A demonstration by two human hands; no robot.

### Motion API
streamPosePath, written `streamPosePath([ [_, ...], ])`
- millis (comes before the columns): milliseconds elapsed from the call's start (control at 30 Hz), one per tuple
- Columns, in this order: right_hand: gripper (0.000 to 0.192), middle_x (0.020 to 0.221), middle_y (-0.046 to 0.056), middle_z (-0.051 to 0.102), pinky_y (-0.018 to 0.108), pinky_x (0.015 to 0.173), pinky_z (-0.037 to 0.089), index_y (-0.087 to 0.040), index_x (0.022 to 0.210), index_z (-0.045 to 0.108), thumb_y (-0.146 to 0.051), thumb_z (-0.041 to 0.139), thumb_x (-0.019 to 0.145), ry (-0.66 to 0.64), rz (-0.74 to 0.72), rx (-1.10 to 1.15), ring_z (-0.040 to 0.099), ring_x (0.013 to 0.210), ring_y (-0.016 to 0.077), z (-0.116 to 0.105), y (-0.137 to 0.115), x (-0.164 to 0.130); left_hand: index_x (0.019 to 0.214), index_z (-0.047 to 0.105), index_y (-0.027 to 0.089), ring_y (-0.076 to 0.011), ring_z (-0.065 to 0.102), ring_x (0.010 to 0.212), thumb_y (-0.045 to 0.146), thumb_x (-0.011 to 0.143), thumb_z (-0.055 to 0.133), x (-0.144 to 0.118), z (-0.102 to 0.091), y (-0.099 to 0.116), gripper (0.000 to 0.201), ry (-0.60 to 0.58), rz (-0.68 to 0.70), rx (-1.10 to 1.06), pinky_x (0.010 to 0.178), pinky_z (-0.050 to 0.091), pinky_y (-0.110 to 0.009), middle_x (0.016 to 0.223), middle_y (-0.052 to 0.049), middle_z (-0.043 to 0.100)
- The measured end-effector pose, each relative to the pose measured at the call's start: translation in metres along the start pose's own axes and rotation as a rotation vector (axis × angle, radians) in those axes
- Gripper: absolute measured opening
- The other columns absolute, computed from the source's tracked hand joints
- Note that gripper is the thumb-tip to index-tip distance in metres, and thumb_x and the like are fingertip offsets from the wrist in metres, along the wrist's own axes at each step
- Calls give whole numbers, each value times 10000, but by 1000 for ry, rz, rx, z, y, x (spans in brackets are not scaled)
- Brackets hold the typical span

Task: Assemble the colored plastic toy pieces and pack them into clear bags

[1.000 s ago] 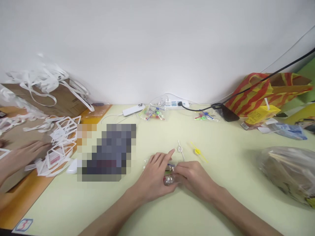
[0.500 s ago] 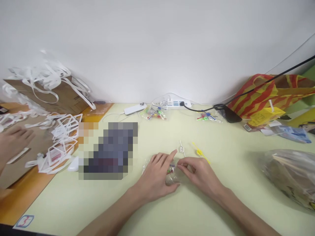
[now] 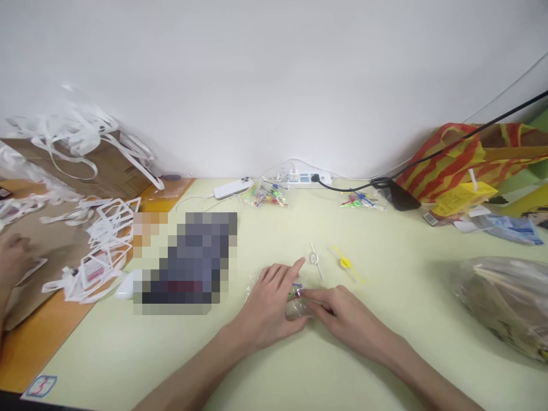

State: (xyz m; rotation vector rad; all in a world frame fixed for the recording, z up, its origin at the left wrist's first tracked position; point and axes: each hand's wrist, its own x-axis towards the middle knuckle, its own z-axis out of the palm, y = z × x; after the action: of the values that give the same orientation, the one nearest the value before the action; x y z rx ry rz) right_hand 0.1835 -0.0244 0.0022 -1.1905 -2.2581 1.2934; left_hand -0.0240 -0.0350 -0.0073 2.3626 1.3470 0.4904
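My left hand (image 3: 272, 302) lies over a small clear plastic bag (image 3: 296, 309), fingers stretched out and thumb apart. Small green, red and blue pieces show in the bag between my hands. My right hand (image 3: 338, 311) has its fingers pressed together at the bag's right edge, touching the coloured pieces; what they pinch is hidden. Just beyond my fingertips lies a white plastic piece (image 3: 314, 258) with a round middle and two thin arms. A similar yellow piece (image 3: 346, 263) rests to its right.
Two bags of coloured pieces (image 3: 269, 194) (image 3: 360, 198) lie near a power strip (image 3: 305, 179) and white phone (image 3: 232, 188). A blurred-out dark object (image 3: 192, 257) is at left. Another person's hand (image 3: 15, 257) works beside white straps (image 3: 109, 240). A plastic-wrapped bundle (image 3: 505, 302) stands right.
My right hand has moved slightly left and down, bringing its fingertips onto the bag's edge. My left hand stays almost in place. The other person's hand has shifted left.
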Motion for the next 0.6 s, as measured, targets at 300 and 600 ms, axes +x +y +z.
streamPosePath([
  [300, 282, 640, -56, 529, 225, 579, 301, -222, 770, 602, -125, 409, 951, -13, -105, -72, 420, 563, 103, 2, -9, -3, 1575, 106, 282, -286, 498, 1149, 208, 721, 757, 0, 0, 1, 1077, -26, 5, 29, 1014, 422, -475, 1248, -68, 576],
  [600, 273, 510, -60, 478, 258, 532, 315, -213, 933, 685, -391, 487, 989, 592, 144, -253, 419, 462, 126, -14, 23, 4, 1563, 160, 285, -295, 504, 1207, 324, 748, 795, 3, -5, 2, 1034, 4, -41, 13, 1062, 413, -485, 1320, -77, 561],
])
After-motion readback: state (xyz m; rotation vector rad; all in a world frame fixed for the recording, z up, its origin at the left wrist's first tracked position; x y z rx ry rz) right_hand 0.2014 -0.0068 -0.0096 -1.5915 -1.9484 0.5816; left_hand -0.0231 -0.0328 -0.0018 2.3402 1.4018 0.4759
